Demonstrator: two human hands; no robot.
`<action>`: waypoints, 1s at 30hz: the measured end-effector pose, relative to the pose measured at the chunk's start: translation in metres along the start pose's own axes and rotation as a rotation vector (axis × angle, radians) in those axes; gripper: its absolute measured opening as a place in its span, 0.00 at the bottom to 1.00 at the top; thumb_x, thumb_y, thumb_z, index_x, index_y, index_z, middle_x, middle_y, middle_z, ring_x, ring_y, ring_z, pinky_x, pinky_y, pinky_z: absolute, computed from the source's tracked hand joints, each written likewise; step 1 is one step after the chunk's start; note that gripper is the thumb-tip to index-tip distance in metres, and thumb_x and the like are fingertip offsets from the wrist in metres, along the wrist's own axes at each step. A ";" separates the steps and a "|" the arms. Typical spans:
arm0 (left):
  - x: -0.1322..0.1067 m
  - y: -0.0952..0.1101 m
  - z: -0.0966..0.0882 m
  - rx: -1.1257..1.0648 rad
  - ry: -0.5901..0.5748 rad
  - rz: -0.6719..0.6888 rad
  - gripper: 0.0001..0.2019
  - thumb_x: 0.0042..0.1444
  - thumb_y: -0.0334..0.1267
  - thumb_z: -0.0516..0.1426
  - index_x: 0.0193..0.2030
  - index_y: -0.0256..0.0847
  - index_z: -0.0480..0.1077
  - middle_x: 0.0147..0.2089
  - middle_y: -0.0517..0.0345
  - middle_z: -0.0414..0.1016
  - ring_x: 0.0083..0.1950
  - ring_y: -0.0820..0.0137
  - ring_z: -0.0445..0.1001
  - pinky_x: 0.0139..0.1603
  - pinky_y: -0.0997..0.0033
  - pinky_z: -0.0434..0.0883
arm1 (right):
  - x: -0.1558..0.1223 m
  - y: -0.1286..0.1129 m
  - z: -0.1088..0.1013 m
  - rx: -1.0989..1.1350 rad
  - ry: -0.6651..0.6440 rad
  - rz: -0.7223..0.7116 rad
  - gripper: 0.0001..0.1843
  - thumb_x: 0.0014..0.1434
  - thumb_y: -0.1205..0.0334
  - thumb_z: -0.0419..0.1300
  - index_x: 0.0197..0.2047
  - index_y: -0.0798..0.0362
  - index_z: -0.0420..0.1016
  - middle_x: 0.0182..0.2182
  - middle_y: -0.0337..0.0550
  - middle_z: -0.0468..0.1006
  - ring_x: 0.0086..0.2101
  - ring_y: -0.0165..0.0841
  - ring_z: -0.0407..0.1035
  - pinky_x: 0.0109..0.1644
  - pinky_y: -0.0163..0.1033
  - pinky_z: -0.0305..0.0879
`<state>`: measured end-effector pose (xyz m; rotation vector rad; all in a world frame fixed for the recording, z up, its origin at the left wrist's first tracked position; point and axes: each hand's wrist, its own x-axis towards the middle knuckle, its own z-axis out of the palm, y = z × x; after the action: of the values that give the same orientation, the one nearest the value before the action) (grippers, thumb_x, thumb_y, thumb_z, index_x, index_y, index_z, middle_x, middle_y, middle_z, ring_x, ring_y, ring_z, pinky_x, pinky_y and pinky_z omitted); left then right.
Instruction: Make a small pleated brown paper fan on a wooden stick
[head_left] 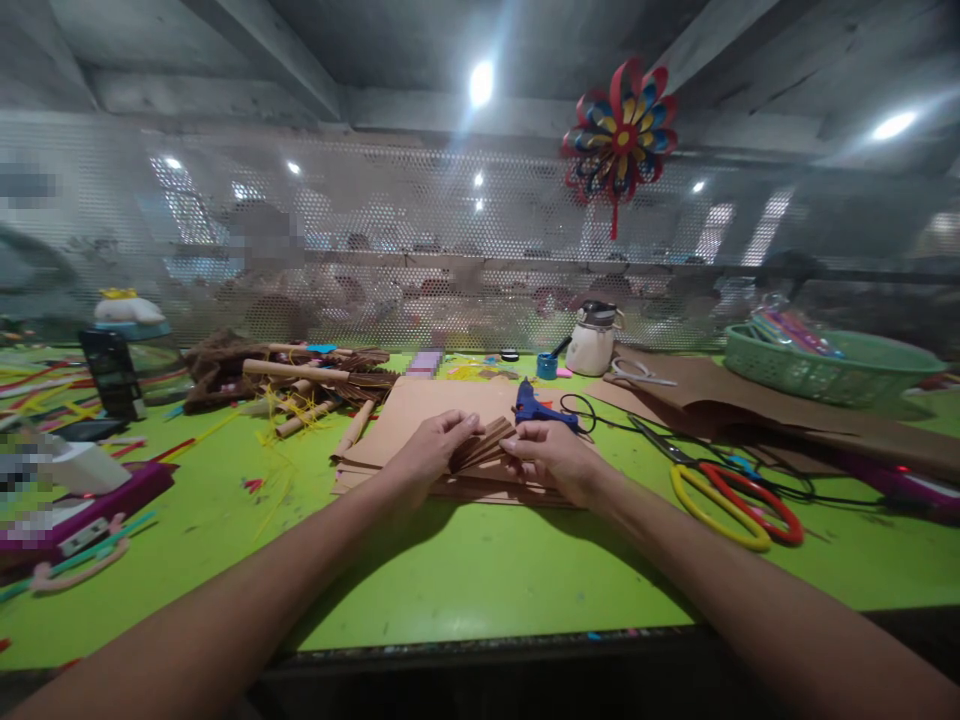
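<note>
Between my two hands is a small piece of brown paper folded into narrow pleats (484,446), fanned toward the right. My left hand (442,445) grips its left end, thumb on top. The fingers of my right hand (551,455) pinch its right edge. Beneath both hands lies a stack of flat brown paper sheets (420,405). A blue glue gun (536,405) rests just behind my right hand, its black cord looping to the right.
Scissors with red and yellow handles (731,500) lie to the right. Rolled brown paper pieces (300,385) are heaped at left. A green basket (832,370), a white jug (592,340) and a purple power strip (97,510) stand around the green table (450,590).
</note>
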<state>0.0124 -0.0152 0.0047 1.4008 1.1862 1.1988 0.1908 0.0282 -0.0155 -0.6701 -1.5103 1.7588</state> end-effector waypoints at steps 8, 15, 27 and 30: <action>0.000 0.003 0.001 -0.042 0.015 0.010 0.15 0.46 0.39 0.60 0.41 0.39 0.67 0.34 0.54 0.73 0.33 0.68 0.71 0.32 0.71 0.64 | 0.000 -0.003 0.002 0.002 0.034 -0.011 0.15 0.39 0.56 0.69 0.26 0.58 0.71 0.22 0.39 0.72 0.23 0.26 0.64 0.29 0.34 0.59; 0.000 0.005 0.001 -0.094 0.037 -0.001 0.15 0.45 0.38 0.60 0.41 0.38 0.68 0.36 0.52 0.74 0.34 0.67 0.72 0.33 0.70 0.65 | 0.001 0.000 0.001 -0.004 0.013 -0.014 0.16 0.39 0.55 0.68 0.25 0.57 0.70 0.21 0.39 0.72 0.23 0.26 0.65 0.28 0.33 0.59; -0.004 -0.001 0.004 0.003 -0.205 -0.159 0.16 0.51 0.50 0.54 0.35 0.38 0.65 0.26 0.54 0.70 0.22 0.73 0.68 0.22 0.74 0.63 | 0.003 -0.002 -0.001 0.019 0.097 -0.011 0.15 0.40 0.57 0.68 0.24 0.57 0.70 0.20 0.37 0.71 0.21 0.23 0.63 0.26 0.32 0.59; -0.008 0.002 0.004 -0.081 -0.254 -0.157 0.19 0.54 0.53 0.50 0.39 0.37 0.65 0.31 0.48 0.72 0.27 0.69 0.72 0.27 0.70 0.67 | 0.003 -0.002 -0.002 0.019 0.104 -0.011 0.16 0.39 0.56 0.69 0.24 0.58 0.70 0.20 0.38 0.71 0.21 0.24 0.64 0.27 0.34 0.61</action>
<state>0.0165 -0.0233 0.0058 1.3289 1.0372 0.9200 0.1902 0.0319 -0.0139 -0.7306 -1.4229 1.7019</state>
